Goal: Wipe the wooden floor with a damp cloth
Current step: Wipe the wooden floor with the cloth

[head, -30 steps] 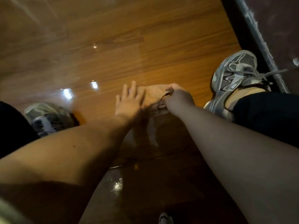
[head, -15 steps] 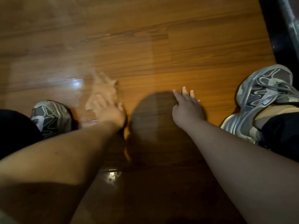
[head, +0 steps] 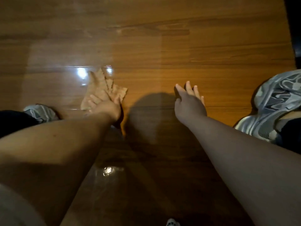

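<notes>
The left hand [head: 104,106] presses straight fingers flat on the tan cloth [head: 99,85], pinning it to the wooden floor [head: 179,54] beside the left shoe [head: 40,112], probably for wiping pressure, while the right hand [head: 189,103], released and spread, apparently braces the crouch.

Your left hand [head: 105,107] lies flat on the tan cloth [head: 98,88] on the wooden floor [head: 179,54], your right hand [head: 189,106] spread open apart from it, with the left sneaker [head: 41,112] and right sneaker [head: 276,101] outside them.

Left arm [head: 57,144] and right arm [head: 244,152] outstretched, left hand [head: 105,106] palm-down and splayed, right hand [head: 189,106] flat, loosely spread
</notes>
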Demonstrator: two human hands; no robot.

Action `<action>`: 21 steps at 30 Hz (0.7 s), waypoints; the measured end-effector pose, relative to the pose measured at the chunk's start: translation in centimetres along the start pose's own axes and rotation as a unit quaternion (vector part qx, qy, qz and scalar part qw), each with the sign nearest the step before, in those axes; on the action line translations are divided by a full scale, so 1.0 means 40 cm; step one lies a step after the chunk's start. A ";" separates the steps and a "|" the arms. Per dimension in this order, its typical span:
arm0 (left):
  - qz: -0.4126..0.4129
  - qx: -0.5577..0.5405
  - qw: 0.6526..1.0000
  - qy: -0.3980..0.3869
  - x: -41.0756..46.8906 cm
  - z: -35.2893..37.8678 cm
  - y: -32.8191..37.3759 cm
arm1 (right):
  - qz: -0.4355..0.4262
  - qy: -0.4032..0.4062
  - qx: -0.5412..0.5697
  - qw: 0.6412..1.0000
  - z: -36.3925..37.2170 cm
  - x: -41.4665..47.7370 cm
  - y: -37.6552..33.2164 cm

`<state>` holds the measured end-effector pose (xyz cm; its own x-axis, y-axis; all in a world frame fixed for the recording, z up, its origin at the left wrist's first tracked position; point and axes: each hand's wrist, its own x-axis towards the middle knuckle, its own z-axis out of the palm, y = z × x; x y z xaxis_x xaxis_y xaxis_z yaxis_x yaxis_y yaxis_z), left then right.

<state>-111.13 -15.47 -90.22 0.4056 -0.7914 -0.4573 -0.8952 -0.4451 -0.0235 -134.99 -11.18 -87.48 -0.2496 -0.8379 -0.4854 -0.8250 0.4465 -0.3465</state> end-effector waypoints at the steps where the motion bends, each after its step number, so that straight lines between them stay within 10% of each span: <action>1: -0.001 -0.020 1.000 0.003 -0.014 0.006 0.014 | -0.016 0.000 0.001 1.000 0.008 -0.001 -0.018; 4: 0.223 -0.008 0.975 0.020 -0.077 0.050 -0.006 | -0.068 -0.002 -0.014 0.998 0.034 0.005 -0.065; 8: 0.500 0.110 0.859 -0.036 -0.120 0.063 -0.085 | -0.073 -0.008 -0.016 0.997 0.071 0.011 -0.134; 12: 0.413 0.070 0.908 -0.004 0.016 -0.003 -0.207 | -0.094 0.010 -0.040 0.995 0.089 0.029 -0.184; 17: 0.010 0.022 0.999 -0.031 0.165 -0.076 -0.336 | -0.104 0.006 -0.059 0.993 0.139 0.030 -0.239; 21: 0.244 0.132 0.960 -0.048 0.080 -0.031 -0.279 | -0.092 -0.023 -0.055 0.994 0.179 0.021 -0.290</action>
<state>-99.59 -13.55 -90.34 -0.0809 -0.8314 -0.5497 -0.9950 0.0996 -0.0041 -122.02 -14.81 -89.62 -0.0678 -0.8862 -0.4584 -0.9060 0.2471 -0.3437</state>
